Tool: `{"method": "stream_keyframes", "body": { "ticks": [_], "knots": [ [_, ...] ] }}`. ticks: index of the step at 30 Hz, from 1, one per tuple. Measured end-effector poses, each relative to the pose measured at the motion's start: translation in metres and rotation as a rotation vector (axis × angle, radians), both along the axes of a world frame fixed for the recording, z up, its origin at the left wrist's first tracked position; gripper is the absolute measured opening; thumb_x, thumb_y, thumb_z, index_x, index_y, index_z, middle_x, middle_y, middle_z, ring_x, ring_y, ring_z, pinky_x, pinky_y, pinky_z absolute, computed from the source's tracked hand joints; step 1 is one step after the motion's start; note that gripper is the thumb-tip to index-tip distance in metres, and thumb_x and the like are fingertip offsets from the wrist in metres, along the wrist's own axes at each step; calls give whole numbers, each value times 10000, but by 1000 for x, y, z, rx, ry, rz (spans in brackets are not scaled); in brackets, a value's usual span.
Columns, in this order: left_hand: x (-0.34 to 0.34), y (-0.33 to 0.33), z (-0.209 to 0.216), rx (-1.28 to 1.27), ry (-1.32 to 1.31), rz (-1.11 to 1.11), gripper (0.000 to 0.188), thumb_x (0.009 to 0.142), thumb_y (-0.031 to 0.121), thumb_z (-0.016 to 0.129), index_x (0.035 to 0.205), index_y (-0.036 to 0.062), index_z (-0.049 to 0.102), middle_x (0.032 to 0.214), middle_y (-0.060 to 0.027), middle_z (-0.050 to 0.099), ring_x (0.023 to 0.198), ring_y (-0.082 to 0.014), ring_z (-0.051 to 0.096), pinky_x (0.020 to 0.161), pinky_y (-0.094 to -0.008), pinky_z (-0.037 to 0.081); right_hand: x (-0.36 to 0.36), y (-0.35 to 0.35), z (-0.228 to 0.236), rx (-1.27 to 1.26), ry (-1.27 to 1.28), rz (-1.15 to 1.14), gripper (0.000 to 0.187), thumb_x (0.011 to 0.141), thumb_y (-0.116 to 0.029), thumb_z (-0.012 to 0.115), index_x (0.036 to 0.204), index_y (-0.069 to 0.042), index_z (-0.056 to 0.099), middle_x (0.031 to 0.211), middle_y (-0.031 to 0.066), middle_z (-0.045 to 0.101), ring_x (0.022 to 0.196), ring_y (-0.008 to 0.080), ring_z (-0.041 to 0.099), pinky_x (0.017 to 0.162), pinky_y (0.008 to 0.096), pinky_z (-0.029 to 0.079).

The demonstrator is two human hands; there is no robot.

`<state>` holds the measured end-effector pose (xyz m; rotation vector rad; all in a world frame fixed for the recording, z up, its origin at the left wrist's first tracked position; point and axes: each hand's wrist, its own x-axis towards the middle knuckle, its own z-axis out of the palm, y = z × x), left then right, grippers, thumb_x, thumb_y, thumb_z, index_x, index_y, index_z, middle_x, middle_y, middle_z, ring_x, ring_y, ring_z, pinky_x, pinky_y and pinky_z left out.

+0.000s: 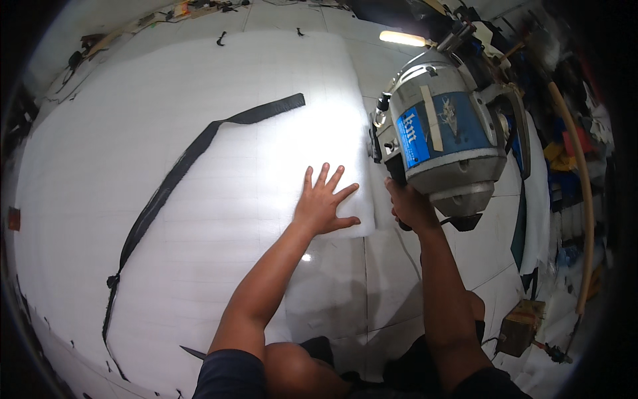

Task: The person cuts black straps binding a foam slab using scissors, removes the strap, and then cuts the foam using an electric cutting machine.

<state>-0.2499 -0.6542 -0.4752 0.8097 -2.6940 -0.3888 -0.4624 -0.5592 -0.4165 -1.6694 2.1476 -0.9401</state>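
Observation:
A thick stack of white wadding sheets point(199, 279) covers the floor on the left and middle. My left hand point(324, 205) lies flat near its right edge, palm down with the fingers spread. Beside that edge stands a large grey and blue electric fabric cutting machine point(458, 126). Under its motor housing, my right hand point(412, 206) is wrapped around the dark handle. The motor hides the machine's lower parts, so I cannot see its blade clearly. A long black fabric strip point(176, 173) runs over the wadding, bent near its upper end and knotted lower down.
A brown wooden block point(522, 327) sits at the lower right, beside a long tan pole point(575, 166). Piled cloth and clutter line the right side. Small dark scraps point(221, 38) lie along the far edge. White floor tiles point(325, 272) show near my knees.

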Motion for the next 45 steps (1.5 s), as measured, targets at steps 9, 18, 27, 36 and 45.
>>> {"method": "stream_keyframes", "body": {
  "ticks": [9, 18, 27, 36, 45],
  "knots": [
    [-5, -18, -6, -8, 51, -37, 773, 735, 731, 633, 1370, 299, 551, 1514, -154, 377, 1420, -415, 283, 1142, -635, 138, -11, -7, -11, 158, 111, 16, 184, 860, -238, 603, 967, -94, 561, 835, 74, 596, 769, 247, 609, 703, 413, 482],
    [-12, -35, -15, -28, 97, -24, 463, 917, 483, 558, 1348, 312, 566, 1518, -120, 382, 1412, -397, 306, 1144, -621, 151, 6, -23, 19, 168, 15, -30, 255, 834, -243, 577, 721, -20, 526, 510, 58, 526, 412, 174, 554, 419, 335, 468],
    [-27, -36, -33, 36, 30, -11, 441, 969, 464, 458, 1381, 329, 534, 1537, -107, 363, 1430, -386, 279, 1160, -608, 103, 11, 31, 14, 356, 141, 133, 246, 938, -283, 484, 807, -89, 561, 540, 15, 499, 451, 155, 535, 465, 335, 448],
    [-33, -39, -24, 150, 10, -29, 494, 971, 529, 418, 1420, 335, 487, 1585, -96, 276, 1477, -350, 175, 1190, -579, 43, 39, 166, 17, 307, 270, 109, 231, 948, -302, 501, 880, -94, 576, 600, 20, 511, 521, 167, 545, 524, 341, 454],
    [-24, -47, -16, 186, -36, -48, 480, 986, 461, 419, 1424, 276, 483, 1576, -126, 279, 1471, -377, 174, 1174, -608, 66, 77, 218, 7, 265, 274, 15, 236, 942, -315, 533, 941, -85, 584, 664, 36, 536, 592, 183, 560, 581, 349, 462]
  ]
}}
